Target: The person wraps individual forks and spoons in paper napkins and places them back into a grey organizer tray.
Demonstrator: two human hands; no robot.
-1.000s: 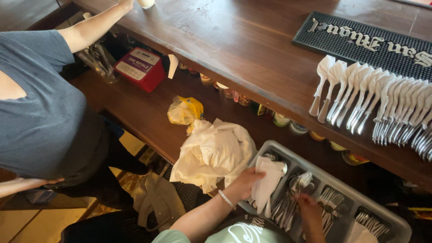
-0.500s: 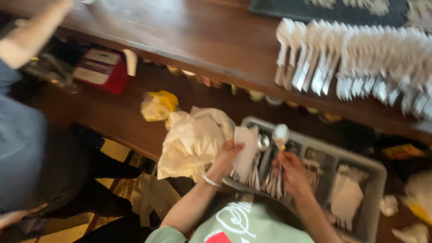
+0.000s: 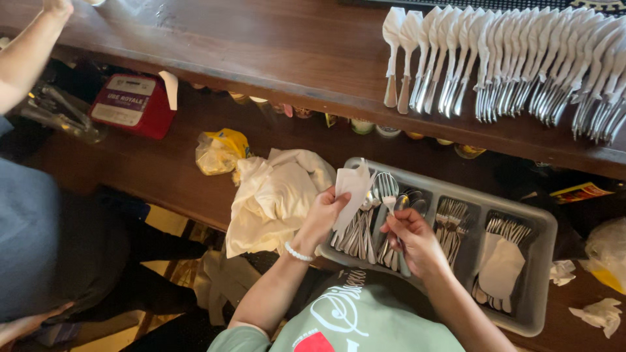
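Observation:
My left hand (image 3: 324, 214) holds a white paper napkin (image 3: 353, 193) up over the left end of a grey cutlery tray (image 3: 542, 261). My right hand (image 3: 409, 231) grips a fork and a spoon (image 3: 387, 190) together, their heads pointing up beside the napkin. The tray's compartments hold spoons, forks and knives, and a white napkin lies in the right one. On the wooden counter (image 3: 261, 45) above lies a long row of napkin-wrapped cutlery sets (image 3: 508, 58).
A pile of white cloths (image 3: 270, 195) sits left of the tray on the lower shelf, with a yellow bag (image 3: 222, 150) and a red box (image 3: 134, 104) further left. Another person in a grey shirt (image 3: 32, 228) stands at the left, arm (image 3: 29, 52) reaching onto the counter.
My right hand has lifted a fork and spoon out of the tray and brought them up beside the napkin in my left hand. The view has shifted towards the tray.

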